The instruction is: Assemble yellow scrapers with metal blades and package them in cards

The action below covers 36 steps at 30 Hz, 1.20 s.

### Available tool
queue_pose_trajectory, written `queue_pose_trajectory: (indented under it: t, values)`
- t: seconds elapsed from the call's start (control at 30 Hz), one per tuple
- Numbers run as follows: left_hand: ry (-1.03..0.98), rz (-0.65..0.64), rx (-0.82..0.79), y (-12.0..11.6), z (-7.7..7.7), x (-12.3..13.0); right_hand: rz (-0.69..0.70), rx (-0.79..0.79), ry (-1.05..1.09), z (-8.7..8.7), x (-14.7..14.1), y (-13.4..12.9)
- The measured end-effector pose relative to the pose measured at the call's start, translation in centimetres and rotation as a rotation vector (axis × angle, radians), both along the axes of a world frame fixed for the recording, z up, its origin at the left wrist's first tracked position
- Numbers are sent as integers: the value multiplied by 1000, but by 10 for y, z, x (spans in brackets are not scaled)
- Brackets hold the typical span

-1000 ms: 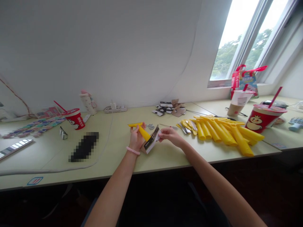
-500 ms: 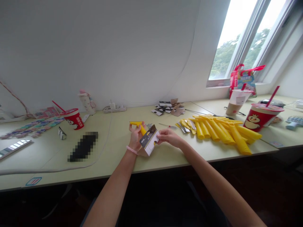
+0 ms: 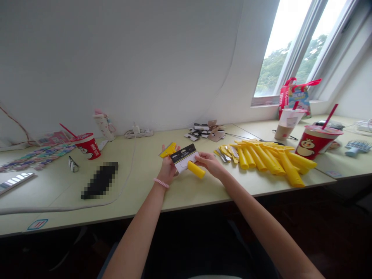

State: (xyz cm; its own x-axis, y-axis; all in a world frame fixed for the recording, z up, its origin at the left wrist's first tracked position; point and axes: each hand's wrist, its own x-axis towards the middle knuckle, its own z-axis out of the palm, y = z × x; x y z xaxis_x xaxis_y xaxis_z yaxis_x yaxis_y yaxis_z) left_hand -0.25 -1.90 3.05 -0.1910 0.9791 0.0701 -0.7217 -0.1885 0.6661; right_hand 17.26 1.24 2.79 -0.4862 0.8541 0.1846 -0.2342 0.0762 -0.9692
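Note:
My left hand [image 3: 169, 167], a pink coiled band at its wrist, holds a yellow scraper [image 3: 196, 169] near its wide flat head. The scraper's round handle pokes out past a black-and-white printed card [image 3: 183, 157], pointing down to the right. Part of the handle is hidden behind the card. My right hand [image 3: 209, 162] pinches the card's right edge. Both hands are just above the table's front part.
Several yellow handles [image 3: 261, 155] lie piled at the right, with flat yellow pieces [image 3: 228, 153] beside them. Folded cards [image 3: 205, 131] sit near the wall. Red cups [image 3: 316, 143] and a black pixelated item [image 3: 100, 181] are on the table.
The card has turned and shifted up over the scraper, whose handle now sticks out beyond it. The scraper's head has tilted, showing its flat face. The camera view has shifted slightly.

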Motion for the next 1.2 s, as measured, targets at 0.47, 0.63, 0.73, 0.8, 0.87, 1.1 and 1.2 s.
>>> queue_pose_trajectory:
  t: [0.47, 0.63, 0.73, 0.8, 0.87, 1.1, 1.2]
  values:
    - [310, -189, -22, 3, -7, 1, -89, 61, 24, 0, 4, 5]
    - [445, -32, -50, 10, -12, -3, -94, 62, 29, -3, 4, 8]
    - [459, -25, -60, 11, -14, -4, -95, 71, 27, -4, 4, 9]
    - [406, -62, -79, 11, -13, -3, -100, 85, 17, -3, 4, 8]
    - [379, -85, -94, 10, -11, -3, -73, 88, 4, 0, 5, 5]
    - [367, 126, -131, 16, -14, -10, 194, -10, -209, 6, 16, -2]
    - [369, 198, -137, 19, -18, -14, 280, -9, -250, 6, 20, 0]
